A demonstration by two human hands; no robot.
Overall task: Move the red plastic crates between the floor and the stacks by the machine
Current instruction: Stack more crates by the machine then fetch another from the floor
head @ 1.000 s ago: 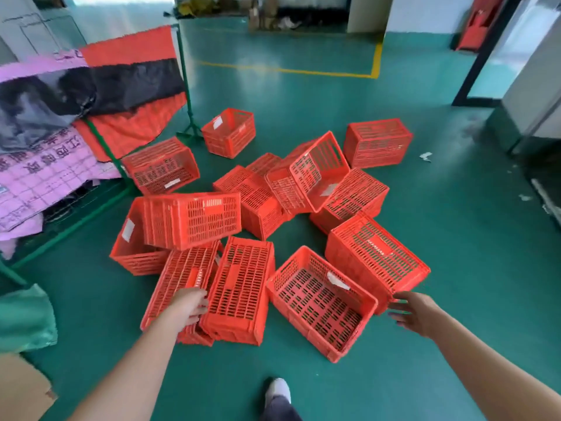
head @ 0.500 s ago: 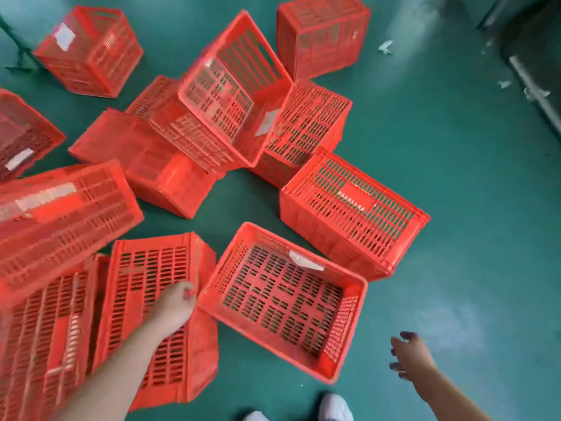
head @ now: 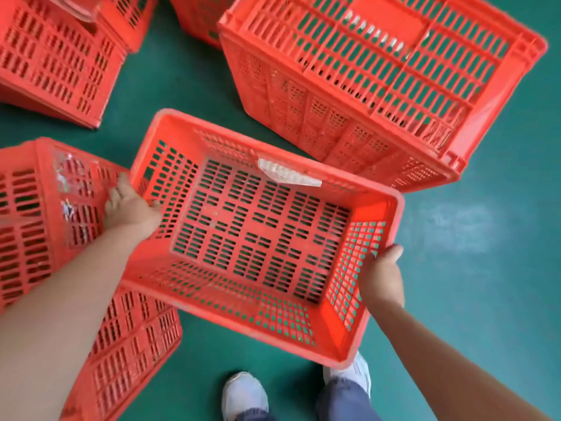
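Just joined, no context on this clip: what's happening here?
A person grips one red crate, open side up, by its two short ends: left hand on the left rim, right hand on the right end wall. Its near-left corner overlaps an overturned crate beside it, so it looks lifted or tipped. A bottom-up crate lies beyond it on the green floor. No stack or machine is in view.

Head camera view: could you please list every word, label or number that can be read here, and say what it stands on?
No text can be read in this view.
On the far inner wall of the held crate, a white label: print too blurred to read.
On the overturned crate behind it, worn sticker scraps: illegible.
On the crate at left, torn sticker scraps: illegible.
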